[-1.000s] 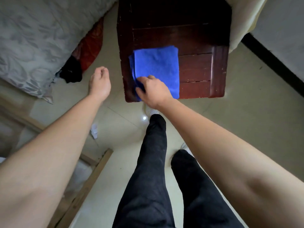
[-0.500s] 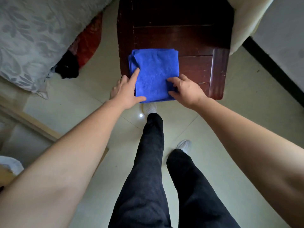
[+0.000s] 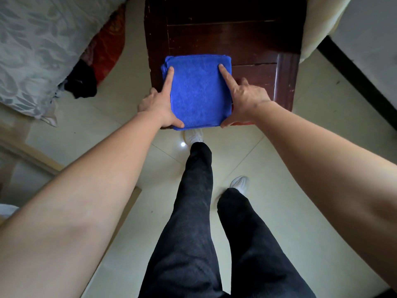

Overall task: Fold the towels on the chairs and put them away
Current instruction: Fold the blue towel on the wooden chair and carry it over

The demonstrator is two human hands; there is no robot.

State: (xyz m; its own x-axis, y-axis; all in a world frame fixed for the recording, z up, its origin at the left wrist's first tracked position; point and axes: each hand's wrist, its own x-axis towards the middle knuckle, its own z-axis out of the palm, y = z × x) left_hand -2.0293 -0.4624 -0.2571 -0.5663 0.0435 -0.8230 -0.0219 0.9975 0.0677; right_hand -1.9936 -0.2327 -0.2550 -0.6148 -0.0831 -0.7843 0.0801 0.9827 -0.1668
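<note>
A folded blue towel [image 3: 198, 91] lies on the front left part of a dark wooden chair seat [image 3: 247, 39]. My left hand [image 3: 160, 104] holds the towel's left side: the index finger lies straight on top, the thumb runs along the near edge, and the other fingers curl at the side. My right hand [image 3: 243, 100] holds the right side in the same way. Whether the curled fingers reach under the towel is hidden.
A bed with a grey patterned cover [image 3: 43, 39] stands at the left, with red and black cloth [image 3: 96, 67] under its edge. A cream cloth [image 3: 318, 24] hangs at the chair's right. My legs and white shoes [image 3: 194, 135] stand on pale floor tiles.
Both hands slid forward along the towel's sides, and the index fingers now lie on top near the far corners. The towel looks squarer and lies a little nearer the seat's front edge.
</note>
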